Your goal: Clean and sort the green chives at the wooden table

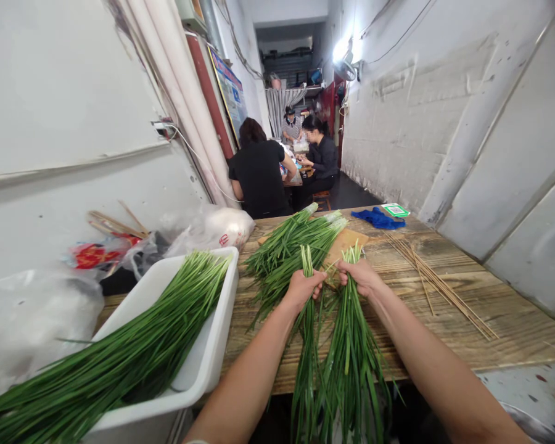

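My left hand (305, 288) is closed around a thin bunch of garlic chives (307, 345), its pale ends pointing up. Beside it, my right hand (358, 276) grips a thicker bunch of garlic chives (351, 351). The green leaves of both bunches hang down past the table's near edge. A pale stem shows between my two hands; which hand pinches it I cannot tell. Just beyond my hands, more garlic chives (291, 246) lie on the wooden table in a pile, pale ends to the far right. To the left, a white plastic tub (217, 336) holds long loose chives (134, 357).
Thin bamboo sticks (439, 287), a blue cloth (378, 217) and a green-and-white QR card (396, 210) lie on the wooden table (481, 296). Plastic bags (32, 327) crowd the left side. Several people sit farther back around another table.
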Demonstrator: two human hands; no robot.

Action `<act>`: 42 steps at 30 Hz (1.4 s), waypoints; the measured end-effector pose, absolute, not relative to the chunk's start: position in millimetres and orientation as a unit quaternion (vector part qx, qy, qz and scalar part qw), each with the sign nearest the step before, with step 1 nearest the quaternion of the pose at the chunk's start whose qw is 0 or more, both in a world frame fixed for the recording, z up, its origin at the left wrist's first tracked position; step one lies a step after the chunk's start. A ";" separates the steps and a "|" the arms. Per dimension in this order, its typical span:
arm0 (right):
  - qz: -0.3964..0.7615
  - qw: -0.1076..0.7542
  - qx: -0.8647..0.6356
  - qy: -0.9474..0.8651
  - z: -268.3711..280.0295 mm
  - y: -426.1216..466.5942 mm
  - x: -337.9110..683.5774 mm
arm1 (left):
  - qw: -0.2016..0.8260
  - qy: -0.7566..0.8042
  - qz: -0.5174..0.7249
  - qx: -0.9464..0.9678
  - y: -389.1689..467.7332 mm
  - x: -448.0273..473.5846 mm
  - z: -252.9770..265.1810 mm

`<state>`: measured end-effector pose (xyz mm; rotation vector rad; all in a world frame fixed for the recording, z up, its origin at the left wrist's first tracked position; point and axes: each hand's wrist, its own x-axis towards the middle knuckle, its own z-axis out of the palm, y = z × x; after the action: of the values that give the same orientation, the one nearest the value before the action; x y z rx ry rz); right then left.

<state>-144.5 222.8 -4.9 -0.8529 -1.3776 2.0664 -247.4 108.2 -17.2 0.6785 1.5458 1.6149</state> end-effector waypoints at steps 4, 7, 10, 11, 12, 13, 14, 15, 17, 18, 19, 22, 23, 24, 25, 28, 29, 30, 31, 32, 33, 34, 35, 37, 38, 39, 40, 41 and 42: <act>0.770 0.253 -0.310 -0.498 -5.6 225.2 -144.7 | 0.399 0.607 0.634 0.266 107.4 -247.2 -16.0; 0.779 0.255 -0.309 -0.482 -4.2 227.2 -143.8 | 0.401 0.607 0.633 0.266 107.4 -247.5 -15.7; 0.787 0.240 -0.311 -0.476 -2.7 227.4 -143.1 | 0.395 0.612 0.634 0.261 108.1 -247.9 -16.5; 0.788 0.234 -0.309 -0.479 -2.7 227.1 -143.1 | 0.393 0.613 0.634 0.261 108.4 -248.0 -16.9; 0.786 0.231 -0.308 -0.484 -3.1 226.8 -143.2 | 0.392 0.614 0.633 0.262 108.6 -248.2 -17.3; 0.783 0.232 -0.307 -0.489 -3.8 226.6 -143.4 | 0.391 0.614 0.633 0.264 108.8 -248.3 -17.6; 0.778 0.237 -0.305 -0.495 -4.8 226.5 -143.7 | 0.390 0.613 0.633 0.266 108.9 -248.4 -17.9; 0.774 0.241 -0.304 -0.501 -5.9 226.5 -144.0 | 0.389 0.614 0.632 0.268 108.9 -248.4 -18.0; 0.767 0.243 -0.305 -0.509 -8.0 227.1 -144.5 | 0.385 0.616 0.632 0.269 108.9 -248.1 -18.0; 0.767 0.242 -0.306 -0.510 -8.7 227.4 -144.6 | 0.382 0.619 0.631 0.269 108.8 -247.8 -17.9; 0.767 0.242 -0.305 -0.510 -9.2 227.7 -144.7 | 0.379 0.622 0.630 0.269 108.8 -247.4 -17.7; 0.766 0.241 -0.306 -0.511 -8.6 227.6 -144.2 | 0.369 0.632 0.625 0.271 108.9 -246.3 -17.4; 0.764 0.240 -0.307 -0.514 -8.1 227.2 -144.0 | 0.366 0.634 0.624 0.272 108.9 -246.0 -17.3; 0.762 0.240 -0.307 -0.517 -7.5 226.7 -143.8 | 0.364 0.637 0.623 0.272 109.0 -245.8 -17.3; 0.760 0.239 -0.307 -0.521 -7.1 226.1 -143.6 | 0.362 0.638 0.623 0.271 109.1 -245.6 -17.2; 0.756 0.240 -0.304 -0.528 -7.0 225.1 -143.6 | 0.360 0.642 0.620 0.271 109.1 -245.2 -16.8; 0.755 0.243 -0.305 -0.528 -7.2 225.1 -143.8 | 0.360 0.643 0.619 0.272 108.9 -245.1 -16.5; 0.753 0.247 -0.309 -0.527 -7.3 225.4 -144.0 | 0.360 0.643 0.618 0.273 108.7 -244.9 -16.2; 0.751 0.250 -0.315 -0.524 -7.4 225.8 -144.2 | 0.361 0.642 0.617 0.275 108.3 -244.9 -15.9; 0.749 0.252 -0.321 -0.522 -7.2 226.3 -144.3 | 0.364 0.640 0.618 0.277 108.0 -244.9 -15.6; 0.750 0.251 -0.327 -0.518 -6.8 227.0 -144.3 | 0.367 0.637 0.618 0.279 107.6 -244.9 -15.2; 0.752 0.248 -0.332 -0.513 -6.2 227.8 -144.3 | 0.371 0.633 0.619 0.280 107.2 -245.0 -14.8; 0.756 0.246 -0.334 -0.506 -5.4 228.5 -144.2 | 0.374 0.630 0.620 0.279 106.9 -245.2 -14.4; 0.767 0.243 -0.333 -0.493 -3.6 229.8 -143.9 | 0.379 0.628 0.621 0.277 106.5 -245.4 -13.3; 0.770 0.243 -0.332 -0.487 -2.8 230.2 -143.8 | 0.381 0.627 0.621 0.276 106.4 -245.5 -12.8; 0.771 0.244 -0.333 -0.484 -2.2 230.5 -143.7 | 0.383 0.626 0.620 0.276 106.3 -245.5 -12.2; 0.771 0.244 -0.336 -0.483 -1.8 230.7 -143.7 | 0.384 0.626 0.620 0.276 106.4 -245.5 -11.8; 0.769 0.243 -0.340 -0.484 -1.7 230.7 -143.7 | 0.386 0.626 0.619 0.276 106.4 -245.4 -11.4; 0.767 0.239 -0.344 -0.485 -1.8 230.8 -143.8 | 0.387 0.626 0.619 0.275 106.4 -245.4 -11.1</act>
<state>-143.8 230.8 -1.8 -0.9416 -1.3292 2.1010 -245.4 106.4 -11.1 0.7008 1.5928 1.5746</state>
